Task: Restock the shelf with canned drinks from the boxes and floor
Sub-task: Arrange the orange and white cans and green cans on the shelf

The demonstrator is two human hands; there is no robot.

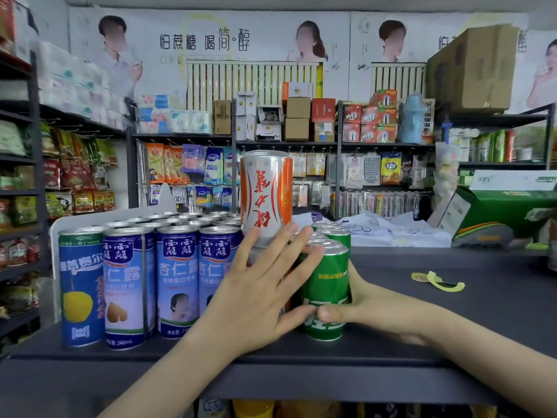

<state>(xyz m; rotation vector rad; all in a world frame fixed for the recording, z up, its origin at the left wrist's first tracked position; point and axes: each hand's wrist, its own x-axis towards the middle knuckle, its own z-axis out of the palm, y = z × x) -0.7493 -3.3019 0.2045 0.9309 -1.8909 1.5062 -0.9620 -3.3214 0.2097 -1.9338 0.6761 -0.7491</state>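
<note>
On the dark grey shelf top (422,297) stand rows of blue cans (177,282) at the left. An orange and silver can (266,191) stands upside down, stacked on a can hidden behind my left hand (259,291). That hand lies with straight fingers against the stack and the front green can (327,292). My right hand (361,312) grips this green can from the right, thumb across its front. More green cans (331,232) stand behind it.
A yellow strip of torn wrapping (438,282) lies on the shelf to the right. A green carton (497,215) and loose papers (391,227) sit at the back right. Store shelves full of goods surround the area. More cans show below the shelf edge (253,408).
</note>
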